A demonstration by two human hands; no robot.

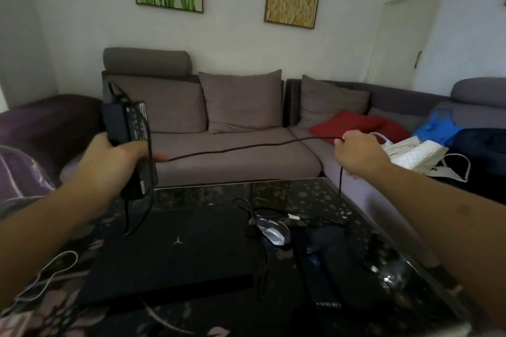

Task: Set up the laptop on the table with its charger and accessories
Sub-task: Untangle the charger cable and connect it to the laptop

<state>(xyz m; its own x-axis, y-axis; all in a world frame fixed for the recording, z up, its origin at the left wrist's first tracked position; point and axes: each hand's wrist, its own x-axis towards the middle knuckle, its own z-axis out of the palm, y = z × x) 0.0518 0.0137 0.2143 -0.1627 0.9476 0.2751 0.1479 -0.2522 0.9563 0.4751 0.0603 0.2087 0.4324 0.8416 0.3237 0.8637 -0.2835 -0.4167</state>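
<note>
While your left hand (109, 156) grips the black rectangular charger brick (126, 128) upright above the closed black laptop (175, 252), your right hand (356, 153) pinches its thin black cable (246, 146), stretched sideways between them, nearer the plug end dangling onto the dark glass table (301, 191).

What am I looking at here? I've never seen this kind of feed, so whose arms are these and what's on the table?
There is no machine: one camera worn on a person's head looks forward and down, so the two arms are the wearer's own. The left hand holds the black charger brick in the air. The right hand has its grip on the charger cable, stretched between the hands and hanging down to the table. On the dark glass coffee table lie a closed black laptop, a wired mouse just to its right, and a dark pad or sleeve I can't identify. A grey sofa stands behind.
</note>
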